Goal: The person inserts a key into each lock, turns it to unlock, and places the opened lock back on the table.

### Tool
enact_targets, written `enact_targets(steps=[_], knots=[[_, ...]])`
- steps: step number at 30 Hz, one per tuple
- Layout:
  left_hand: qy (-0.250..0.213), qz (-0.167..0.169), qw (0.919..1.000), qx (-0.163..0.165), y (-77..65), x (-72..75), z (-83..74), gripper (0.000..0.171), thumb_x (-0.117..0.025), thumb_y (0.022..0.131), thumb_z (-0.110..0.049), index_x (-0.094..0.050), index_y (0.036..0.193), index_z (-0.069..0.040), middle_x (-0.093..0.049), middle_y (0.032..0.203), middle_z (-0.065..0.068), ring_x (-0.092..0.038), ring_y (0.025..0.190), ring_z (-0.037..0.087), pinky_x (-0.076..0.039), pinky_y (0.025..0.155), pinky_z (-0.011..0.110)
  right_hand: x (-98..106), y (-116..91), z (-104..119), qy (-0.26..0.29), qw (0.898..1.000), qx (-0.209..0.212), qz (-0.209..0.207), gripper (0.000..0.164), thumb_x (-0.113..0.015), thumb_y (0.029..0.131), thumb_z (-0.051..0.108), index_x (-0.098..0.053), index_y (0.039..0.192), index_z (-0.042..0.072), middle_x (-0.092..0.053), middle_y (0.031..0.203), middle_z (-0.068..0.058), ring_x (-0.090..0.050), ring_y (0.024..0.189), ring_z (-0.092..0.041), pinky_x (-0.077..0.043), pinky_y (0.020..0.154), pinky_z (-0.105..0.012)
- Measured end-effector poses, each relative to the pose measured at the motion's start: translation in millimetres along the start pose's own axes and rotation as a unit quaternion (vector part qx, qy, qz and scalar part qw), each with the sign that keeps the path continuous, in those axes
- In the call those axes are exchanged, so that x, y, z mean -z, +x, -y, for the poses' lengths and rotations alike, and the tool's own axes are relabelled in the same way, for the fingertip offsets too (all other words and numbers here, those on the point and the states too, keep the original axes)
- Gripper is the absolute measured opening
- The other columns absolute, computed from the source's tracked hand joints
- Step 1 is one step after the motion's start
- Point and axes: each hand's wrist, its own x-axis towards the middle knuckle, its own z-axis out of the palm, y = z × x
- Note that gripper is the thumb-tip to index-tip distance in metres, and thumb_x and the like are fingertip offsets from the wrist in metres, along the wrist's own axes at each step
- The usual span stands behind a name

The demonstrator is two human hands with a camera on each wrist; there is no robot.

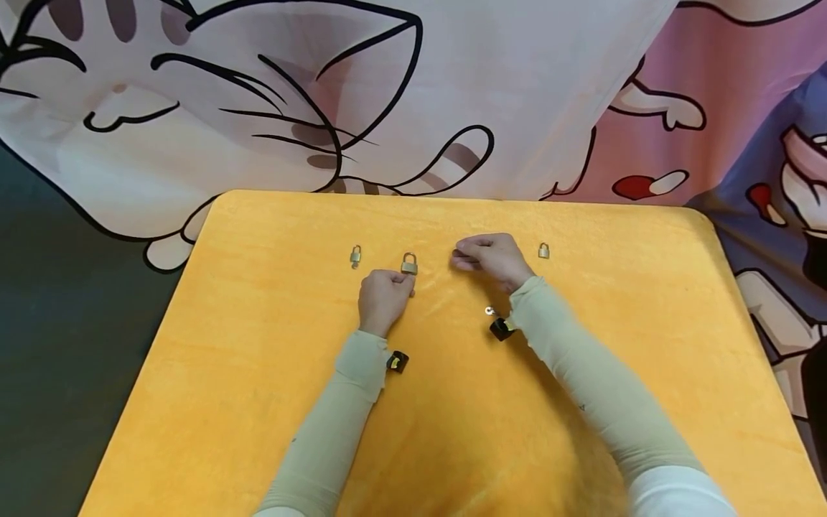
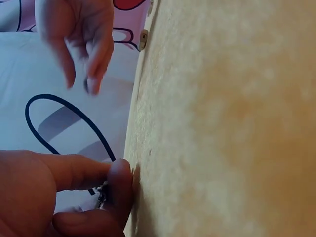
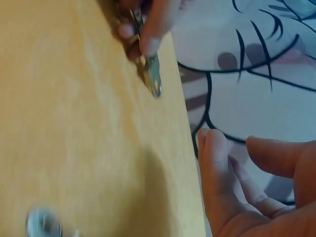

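My left hand (image 1: 382, 298) pinches the lower end of a brass padlock (image 1: 409, 266) at the middle of the yellow table. In the right wrist view the padlock (image 3: 153, 74) juts out from between thumb and fingers, its shackle pointing away. Metal also shows between those fingers, but its shape is mostly covered. To the right, my right hand (image 1: 494, 258) hovers above the cloth and holds nothing. Its thumb stands apart from the fingers in the right wrist view. A smaller padlock (image 1: 544, 250) lies beyond it, and another padlock (image 1: 356, 255) lies left of the left hand.
A small silver item (image 1: 489, 311), too small to identify, lies near the right wrist. Black wrist cameras (image 1: 501, 329) hang from both sleeves. The yellow-covered table (image 1: 258, 359) ends at a back edge, behind which a printed cartoon curtain (image 1: 517, 72) hangs.
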Motion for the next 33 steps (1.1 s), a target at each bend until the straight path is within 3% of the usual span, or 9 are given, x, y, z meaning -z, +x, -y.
enact_targets(steps=[5,9,13,19,22,26,29,33], knots=[[0.054,-0.001,0.9983,-0.020,-1.7,2.3,-2.4,0.027,-0.065,0.096,-0.026,-0.079,0.075,-0.015,-0.071,0.066,-0.003,-0.060,0.052,0.013,-0.045,0.047,0.028,25,-9,-6,0.019,1.000,0.006,-0.016,0.040,-0.058,0.103,0.008,-0.053,0.134,-0.017,-0.071,0.107,-0.018,-0.074,0.086,-0.014,-0.053,0.094,-0.036],[0.128,-0.014,0.9907,-0.043,-2.7,4.4,-6.1,0.033,-0.064,0.096,-0.028,-0.072,0.068,-0.012,-0.062,0.059,-0.001,-0.047,0.046,0.013,-0.036,0.043,0.027,42,-21,-11,0.003,1.000,0.010,-0.027,0.042,-0.058,0.103,0.011,-0.052,0.134,-0.016,-0.072,0.105,-0.016,-0.074,0.086,-0.013,-0.054,0.092,-0.035],[0.191,-0.022,0.9803,-0.046,-4.3,8.8,-11.3,0.043,-0.067,0.096,-0.033,-0.064,0.059,-0.012,-0.051,0.052,-0.001,-0.042,0.044,0.015,-0.031,0.041,0.029,57,-38,-17,-0.043,0.998,0.013,-0.042,0.042,-0.060,0.103,0.016,-0.056,0.132,-0.014,-0.071,0.112,-0.022,-0.074,0.086,-0.014,-0.056,0.089,-0.036],[0.253,-0.023,0.9655,-0.059,2.1,18.6,-23.7,0.057,-0.064,0.099,-0.038,-0.043,0.051,-0.016,-0.034,0.047,-0.002,-0.034,0.041,0.017,-0.027,0.037,0.030,77,-69,-26,-0.137,0.988,0.002,-0.072,0.044,-0.063,0.102,0.027,-0.061,0.129,-0.007,-0.073,0.108,-0.018,-0.074,0.086,-0.016,-0.057,0.083,-0.029],[0.280,-0.022,0.9570,-0.072,12.1,21.1,-36.1,0.056,-0.059,0.101,-0.036,-0.042,0.051,-0.017,-0.035,0.048,-0.001,-0.036,0.041,0.017,-0.028,0.040,0.031,84,-82,-29,-0.176,0.981,-0.002,-0.078,0.041,-0.064,0.101,0.026,-0.062,0.126,-0.006,-0.074,0.103,-0.016,-0.074,0.086,-0.020,-0.056,0.079,-0.025],[0.320,0.017,0.9447,-0.072,28.3,19.7,-63.4,0.053,-0.056,0.102,-0.036,-0.051,0.054,-0.015,-0.050,0.054,0.003,-0.047,0.048,0.018,-0.038,0.045,0.033,89,-92,-33,-0.216,0.974,0.005,-0.074,0.037,-0.067,0.099,0.023,-0.064,0.123,-0.005,-0.075,0.095,-0.015,-0.074,0.084,-0.027,-0.057,0.072,-0.031],[0.332,0.050,0.9379,-0.085,41.4,7.9,-86.7,0.045,-0.058,0.102,-0.038,-0.061,0.064,-0.014,-0.060,0.067,0.004,-0.057,0.058,0.019,-0.048,0.051,0.036,88,-97,-36,-0.263,0.962,0.028,-0.072,0.035,-0.069,0.097,0.022,-0.066,0.120,-0.004,-0.074,0.090,-0.016,-0.072,0.079,-0.028,-0.056,0.066,-0.034],[0.330,0.071,0.9314,-0.135,57.3,-24.1,-109.1,0.033,-0.063,0.100,-0.037,-0.071,0.080,-0.013,-0.070,0.081,0.005,-0.068,0.073,0.023,-0.056,0.064,0.040,78,-100,-43,-0.353,0.929,0.084,-0.072,0.031,-0.073,0.094,0.021,-0.071,0.115,-0.001,-0.074,0.086,-0.011,-0.068,0.073,-0.021,-0.051,0.066,-0.031]])
